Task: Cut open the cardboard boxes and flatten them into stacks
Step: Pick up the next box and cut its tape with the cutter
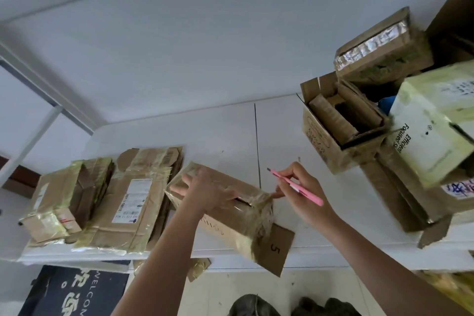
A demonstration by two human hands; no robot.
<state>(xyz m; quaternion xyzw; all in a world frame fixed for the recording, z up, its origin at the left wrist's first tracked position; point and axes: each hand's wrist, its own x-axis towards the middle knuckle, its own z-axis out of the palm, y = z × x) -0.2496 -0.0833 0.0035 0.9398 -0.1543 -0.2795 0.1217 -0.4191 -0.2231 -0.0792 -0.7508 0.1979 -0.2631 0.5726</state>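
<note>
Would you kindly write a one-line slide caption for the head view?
Left hand steadies a taped cardboard box while the right hand holds a pink cutter, flattened boxes stacked alongside.

Two hands (205,192), one cutter (295,186), perhaps nine boxes (225,210).

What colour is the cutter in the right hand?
Pink, with a dark blade tip; the cutter shows best in the head view.

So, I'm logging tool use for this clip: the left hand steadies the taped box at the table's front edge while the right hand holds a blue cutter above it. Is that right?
Not quite: the cutter is pink, not blue, as the head view shows. The rest holds: the left hand steadies the taped box at the front edge of the table, and the right hand holds the cutter above it.
</note>
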